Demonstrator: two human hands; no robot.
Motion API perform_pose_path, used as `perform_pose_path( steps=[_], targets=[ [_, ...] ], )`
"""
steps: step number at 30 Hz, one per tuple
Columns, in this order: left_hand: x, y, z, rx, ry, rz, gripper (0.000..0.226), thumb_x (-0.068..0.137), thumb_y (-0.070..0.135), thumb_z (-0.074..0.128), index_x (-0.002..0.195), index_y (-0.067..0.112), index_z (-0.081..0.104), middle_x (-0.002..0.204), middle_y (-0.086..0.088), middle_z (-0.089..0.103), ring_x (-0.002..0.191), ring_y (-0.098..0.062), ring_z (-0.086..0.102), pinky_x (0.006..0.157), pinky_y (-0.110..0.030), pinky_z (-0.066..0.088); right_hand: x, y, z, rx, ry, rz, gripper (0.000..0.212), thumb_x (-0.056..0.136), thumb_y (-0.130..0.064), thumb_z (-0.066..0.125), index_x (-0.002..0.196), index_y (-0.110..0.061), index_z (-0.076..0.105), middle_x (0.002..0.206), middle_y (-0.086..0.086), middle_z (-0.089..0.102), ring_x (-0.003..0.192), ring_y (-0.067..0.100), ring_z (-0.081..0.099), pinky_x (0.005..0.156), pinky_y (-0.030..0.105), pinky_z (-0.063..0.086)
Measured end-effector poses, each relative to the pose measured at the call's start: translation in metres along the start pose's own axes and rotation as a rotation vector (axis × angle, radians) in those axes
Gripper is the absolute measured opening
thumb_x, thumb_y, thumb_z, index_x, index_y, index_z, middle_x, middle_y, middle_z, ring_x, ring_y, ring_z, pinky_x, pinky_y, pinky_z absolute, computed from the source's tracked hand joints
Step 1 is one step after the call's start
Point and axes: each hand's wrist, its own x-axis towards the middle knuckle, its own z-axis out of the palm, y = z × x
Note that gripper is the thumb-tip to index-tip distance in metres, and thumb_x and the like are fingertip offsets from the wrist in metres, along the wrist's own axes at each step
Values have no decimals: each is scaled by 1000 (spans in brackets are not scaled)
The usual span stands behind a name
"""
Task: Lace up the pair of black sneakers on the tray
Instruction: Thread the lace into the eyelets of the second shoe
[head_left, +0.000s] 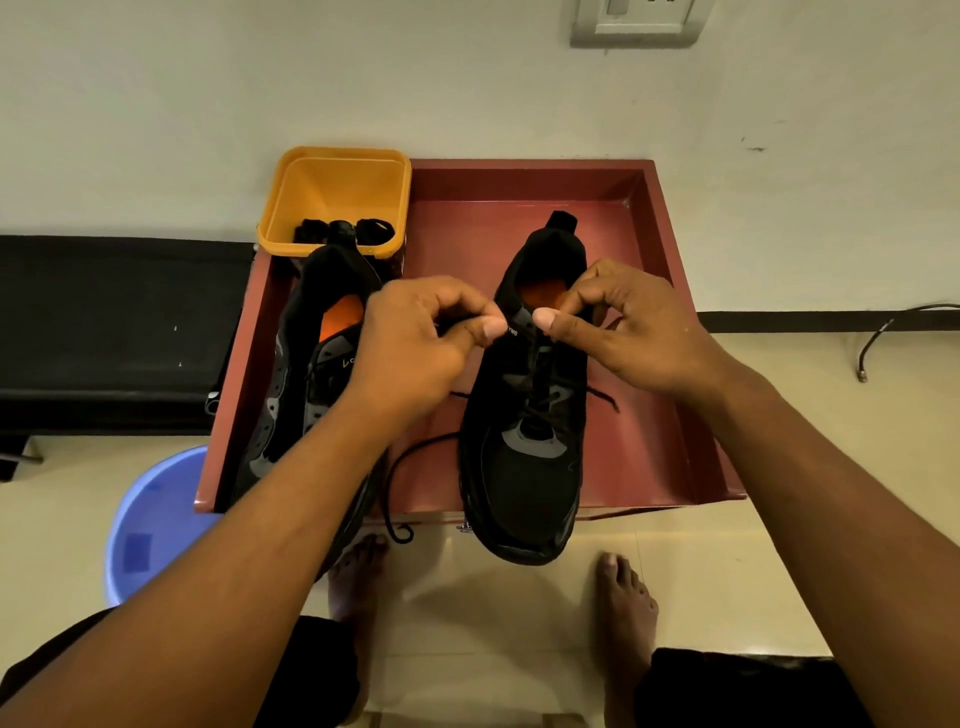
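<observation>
Against a pale wall (467, 78), with a socket (639, 21) at the top right of the frame, a red tray (670, 249) fills the middle, its front edge standing over a cream tiled floor (727, 545). A yellow tub (337, 182) sits at the tray's upper left corner and holds bundled black laces (343, 231). Left of the tray runs a black bench (104, 322); a blue bucket (150, 525) stands on the floor at the lower left, and a thin cable (883, 332) lies along the skirting at the right. Two bare feet (623, 597) show on the floor below the tray. Both sneakers lie in the tray with toes pointing toward the bottom of the frame: the left sneaker (291, 395) along the tray's left wall, partly hidden by a forearm (311, 493), and the right sneaker (524, 467) near the middle, its toe overhanging the front edge. A lace (395, 483) is threaded up the right sneaker; one loose strand curls down over the tray's front edge, another lies to the shoe's right. Both forearms reach up from the bottom corners and meet over that shoe's tongue. The left grip (415, 348) is clenched on the lace, thumb pressed to curled forefinger, just left of the tongue tab (521, 319). The right grip (634, 332) pinches the lace likewise just right of the tab, its other fingers curled above the shoe's opening.
</observation>
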Motion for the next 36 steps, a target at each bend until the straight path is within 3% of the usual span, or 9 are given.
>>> perform_pose_path(
  steps=[4,11,15,17,20,25,27,30,36],
  targets=[
    [3,-1,-7,-44,-59,-87,6,93,8,74,88,12,74,80,-6,76,80,-21,76,81,-46,63,-2,2,-4,1,3,-1,27,90,-57,70,80,-32,71,94,-7,61,86,16,61,77,41,56],
    [-8,5,4,46,-210,-80,19,82,19,86,100,22,80,88,10,77,84,-3,73,79,-32,62,3,1,-4,38,4,4,34,86,-63,66,81,-30,74,92,-10,65,84,12,63,77,34,52],
    [-3,1,-7,118,-89,-63,13,82,10,84,83,23,80,79,10,76,77,-6,72,78,-41,62,4,3,-2,73,-3,21,28,88,-58,71,80,-32,75,94,-7,66,80,22,63,77,41,56],
    [3,-1,-18,144,-27,-74,12,81,14,86,86,24,81,82,11,76,82,-7,72,82,-41,60,4,3,-3,95,-7,26,27,88,-58,72,80,-32,76,95,-6,67,80,27,63,79,48,57],
    [-5,3,-8,60,-153,-81,29,80,17,87,107,24,80,93,10,77,88,-5,73,84,-35,62,4,3,-3,102,-8,36,28,86,-59,71,79,-32,75,94,-6,66,81,25,63,79,45,55],
    [-1,1,-10,133,11,7,11,84,13,84,87,23,81,84,12,76,84,-5,72,82,-38,60,6,5,0,108,-3,26,30,85,-63,72,79,-33,76,93,-7,65,78,28,61,78,51,56],
    [1,1,-14,97,-13,-12,13,83,17,85,93,24,81,86,11,77,86,-8,73,83,-40,61,4,6,-1,111,4,30,30,84,-64,71,78,-34,75,93,-8,65,78,28,61,78,52,56],
    [-9,7,-1,81,-141,-26,24,81,17,86,104,24,81,91,11,77,88,-4,73,84,-36,62,3,5,0,111,9,29,33,83,-65,69,78,-33,75,92,-8,65,77,25,61,78,48,55],
    [6,3,-31,6,74,-19,10,86,4,79,89,14,79,83,1,77,78,-13,73,78,-27,60,3,10,0,82,11,56,25,95,-39,72,76,-24,73,92,-7,64,84,20,64,73,30,50]
  ],
)
